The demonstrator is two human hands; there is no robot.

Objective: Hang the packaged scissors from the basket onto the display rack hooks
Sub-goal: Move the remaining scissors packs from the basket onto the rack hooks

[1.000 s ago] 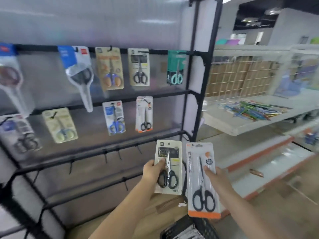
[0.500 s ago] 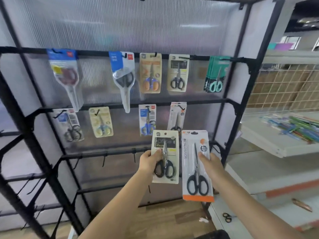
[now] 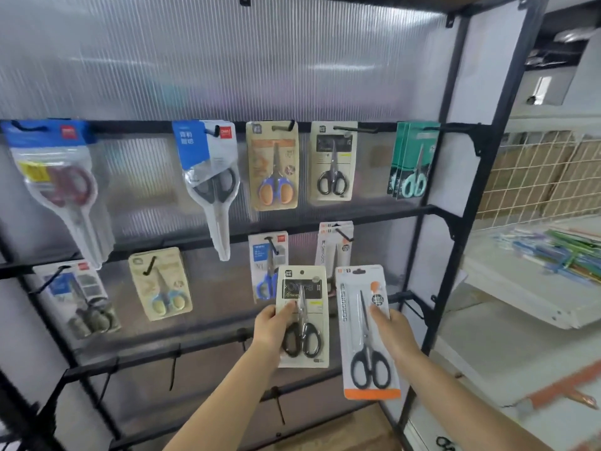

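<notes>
Rack (image 3: 325,213) holds about nine hung packs; I grip a beige pack (image 3: 302,315) in left hand (image 3: 271,327), long pack (image 3: 367,333) in right hand (image 3: 395,333), both unhung.

Both hands (image 3: 271,330) raised (each grip closed).

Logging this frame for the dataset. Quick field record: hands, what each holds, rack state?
left hand: grips beige scissors pack, upright
right hand: grips long white scissors pack, orange bottom edge
rack: top two rails carry hung packs
matching packs: beige one top rail; white one second rail
lower hooks: bare
</notes>
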